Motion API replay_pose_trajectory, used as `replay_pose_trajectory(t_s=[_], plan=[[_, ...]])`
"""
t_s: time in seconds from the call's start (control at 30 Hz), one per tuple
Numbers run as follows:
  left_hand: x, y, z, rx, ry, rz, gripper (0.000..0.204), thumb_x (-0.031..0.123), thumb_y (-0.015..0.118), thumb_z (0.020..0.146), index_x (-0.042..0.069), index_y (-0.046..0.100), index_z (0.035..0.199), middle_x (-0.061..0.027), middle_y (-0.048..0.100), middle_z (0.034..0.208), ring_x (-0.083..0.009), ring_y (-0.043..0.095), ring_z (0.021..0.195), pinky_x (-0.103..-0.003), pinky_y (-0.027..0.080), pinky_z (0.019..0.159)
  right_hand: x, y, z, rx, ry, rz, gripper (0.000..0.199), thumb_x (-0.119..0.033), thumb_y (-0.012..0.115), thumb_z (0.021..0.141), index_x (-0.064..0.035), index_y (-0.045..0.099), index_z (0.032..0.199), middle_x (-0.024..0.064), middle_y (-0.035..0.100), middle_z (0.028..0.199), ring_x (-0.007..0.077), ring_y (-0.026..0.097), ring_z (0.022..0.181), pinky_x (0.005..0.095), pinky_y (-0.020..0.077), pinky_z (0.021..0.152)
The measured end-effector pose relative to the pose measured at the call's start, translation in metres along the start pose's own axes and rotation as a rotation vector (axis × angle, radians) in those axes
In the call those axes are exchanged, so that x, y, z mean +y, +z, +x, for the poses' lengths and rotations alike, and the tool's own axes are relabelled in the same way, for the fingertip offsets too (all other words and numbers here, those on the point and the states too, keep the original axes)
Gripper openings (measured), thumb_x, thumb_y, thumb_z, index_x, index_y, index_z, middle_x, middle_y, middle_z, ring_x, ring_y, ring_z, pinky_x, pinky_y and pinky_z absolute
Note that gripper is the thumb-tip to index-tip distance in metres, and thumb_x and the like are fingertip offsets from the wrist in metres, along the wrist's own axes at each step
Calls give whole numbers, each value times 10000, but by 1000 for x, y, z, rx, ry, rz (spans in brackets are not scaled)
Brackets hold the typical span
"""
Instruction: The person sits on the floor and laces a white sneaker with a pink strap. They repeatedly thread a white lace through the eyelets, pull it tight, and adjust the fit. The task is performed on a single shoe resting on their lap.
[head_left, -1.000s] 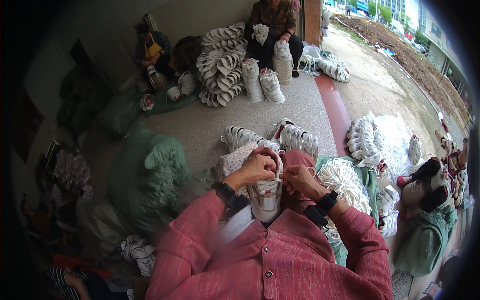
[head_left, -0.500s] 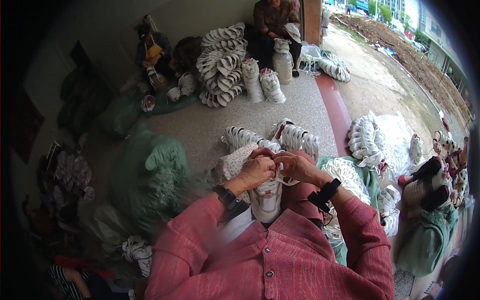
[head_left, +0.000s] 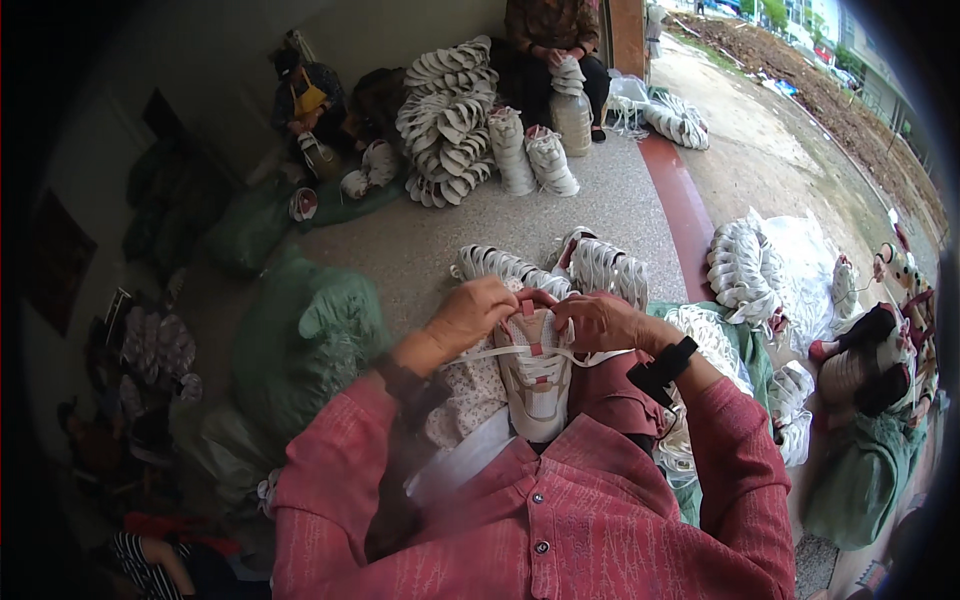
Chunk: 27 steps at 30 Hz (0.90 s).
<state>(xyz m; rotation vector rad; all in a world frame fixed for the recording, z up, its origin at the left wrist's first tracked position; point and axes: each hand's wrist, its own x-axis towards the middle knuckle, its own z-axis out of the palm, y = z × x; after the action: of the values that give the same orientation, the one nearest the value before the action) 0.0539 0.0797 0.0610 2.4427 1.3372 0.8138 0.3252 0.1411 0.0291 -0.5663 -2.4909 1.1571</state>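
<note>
A beige and white sneaker upper [head_left: 535, 385] with red tabs lies across my lap, its toe toward me. A white shoelace [head_left: 483, 353] crosses its lacing area and sticks out on both sides. Curled at the top left edge of the upper is my left hand [head_left: 468, 312], fingers pressed together; whatever they pinch is too small to make out. My right hand [head_left: 605, 322] grips the upper's right edge near the tongue, with closed fingers. A length of lace passes below that hand. Beneath the upper is flowered cloth [head_left: 465, 395] on my left leg.
Two rows of nested white uppers [head_left: 610, 272] lie just beyond my knees. Green sacks [head_left: 310, 330] stand at the left, with bundled white laces [head_left: 700, 340] at my right. Two people sit at the back by a tall pile of uppers [head_left: 445, 120]; others work at the right.
My hands have moved apart, the left one going left and up. More of the upper and its red tabs now shows, and the lace spreads out to both sides.
</note>
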Motion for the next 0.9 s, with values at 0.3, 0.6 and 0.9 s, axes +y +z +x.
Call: replay_pose_trajectory(t_s=[0.3, 0.6, 0.9], plan=[[13, 64, 15, -302, -185, -337, 102, 58, 709, 788, 32, 700, 886, -49, 644, 849, -149, 635, 794, -322, 501, 720, 25, 5, 10, 10, -99, -42, 248, -9, 783, 655, -66, 667, 867, 64, 636, 895, 225, 666, 798, 350, 536, 709], [10, 66, 6, -6, 67, 29, 80, 125, 704, 780, 68, 649, 776, -69, 613, 809, -285, 632, 777, -369, 500, 711, 24, -2, 10, -68, 84, 8, 185, -82, 769, 748, -87, 720, 927, 55, 705, 877, 167, 680, 778, 304, 536, 710], [-88, -140, -71, 360, -494, 585, 95, 155, 726, 767, 94, 653, 776, -70, 617, 820, -294, 639, 760, -410, 483, 644, 21, 3, 12, -33, 22, -55, 171, -116, 750, 804, -94, 717, 970, 50, 708, 879, 155, 674, 791, 298, 534, 726]])
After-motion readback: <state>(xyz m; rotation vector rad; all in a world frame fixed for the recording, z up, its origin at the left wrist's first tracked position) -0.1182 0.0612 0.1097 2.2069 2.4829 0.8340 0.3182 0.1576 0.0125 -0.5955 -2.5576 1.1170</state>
